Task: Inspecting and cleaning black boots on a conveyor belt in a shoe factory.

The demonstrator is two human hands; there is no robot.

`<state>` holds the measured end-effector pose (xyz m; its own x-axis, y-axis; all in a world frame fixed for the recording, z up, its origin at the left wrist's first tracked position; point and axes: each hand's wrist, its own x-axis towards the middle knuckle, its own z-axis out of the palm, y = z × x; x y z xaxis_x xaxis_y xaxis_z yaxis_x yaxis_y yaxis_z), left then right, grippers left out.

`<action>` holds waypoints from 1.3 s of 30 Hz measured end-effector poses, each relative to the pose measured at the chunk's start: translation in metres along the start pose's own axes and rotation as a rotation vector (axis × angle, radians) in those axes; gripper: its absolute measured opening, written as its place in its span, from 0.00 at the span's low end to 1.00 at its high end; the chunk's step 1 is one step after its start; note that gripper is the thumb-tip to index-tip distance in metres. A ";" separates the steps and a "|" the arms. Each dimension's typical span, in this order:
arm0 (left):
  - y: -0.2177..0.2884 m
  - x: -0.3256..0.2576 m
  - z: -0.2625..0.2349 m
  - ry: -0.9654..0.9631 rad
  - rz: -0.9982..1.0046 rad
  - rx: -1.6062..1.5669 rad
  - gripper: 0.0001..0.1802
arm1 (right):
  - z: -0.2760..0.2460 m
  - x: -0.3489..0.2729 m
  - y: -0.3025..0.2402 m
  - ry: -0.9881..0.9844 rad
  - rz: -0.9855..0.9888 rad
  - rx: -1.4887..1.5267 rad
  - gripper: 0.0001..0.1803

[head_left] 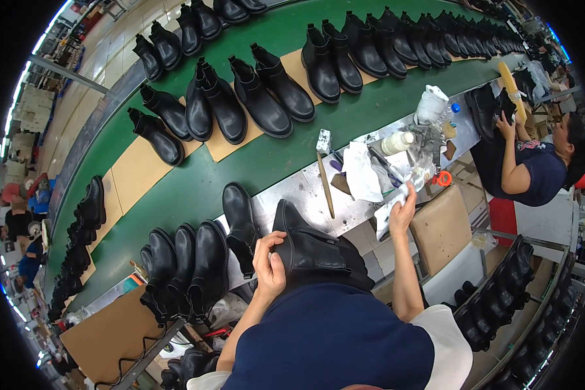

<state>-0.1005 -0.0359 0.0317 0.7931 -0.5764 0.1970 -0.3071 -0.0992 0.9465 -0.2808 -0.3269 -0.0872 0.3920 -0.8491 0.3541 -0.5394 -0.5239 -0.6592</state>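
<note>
Boot (pixel 309 250) at near edge of desk (pixel 292 192), gripped at shaft by left hand (pixel 268 260) alone; right hand (pixel 403 211) beyond boot, closed on white cloth (pixel 387 218); risk: boot tipping off edge, cloth snagging hammer (pixel 325 172) beyond boot.

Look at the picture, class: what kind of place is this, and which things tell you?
Most likely a shoe factory line. Pairs of black boots ride a green conveyor belt, a hammer lies on the metal workbench, and the left hand grips a black boot.
</note>
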 end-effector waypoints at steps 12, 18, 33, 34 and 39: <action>-0.003 -0.001 -0.005 0.036 -0.035 -0.037 0.14 | -0.062 0.108 -0.066 -0.443 0.590 0.427 0.16; -0.006 0.000 -0.007 0.042 0.002 -0.038 0.13 | -0.024 0.022 -0.201 -1.388 0.406 0.806 0.13; -0.008 0.002 -0.016 0.016 0.023 -0.013 0.12 | -0.008 -0.021 -0.248 -1.337 0.219 0.472 0.05; -0.008 0.003 -0.017 0.012 0.024 -0.012 0.12 | -0.007 -0.022 -0.246 -1.337 0.220 0.468 0.05; -0.006 0.003 -0.018 0.001 0.034 0.001 0.12 | -0.003 -0.023 -0.238 -1.319 0.498 0.564 0.03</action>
<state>-0.0868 -0.0226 0.0310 0.7827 -0.5785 0.2295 -0.3346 -0.0801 0.9390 -0.1636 -0.1831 0.0640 0.7926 -0.1003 -0.6015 -0.5869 0.1422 -0.7971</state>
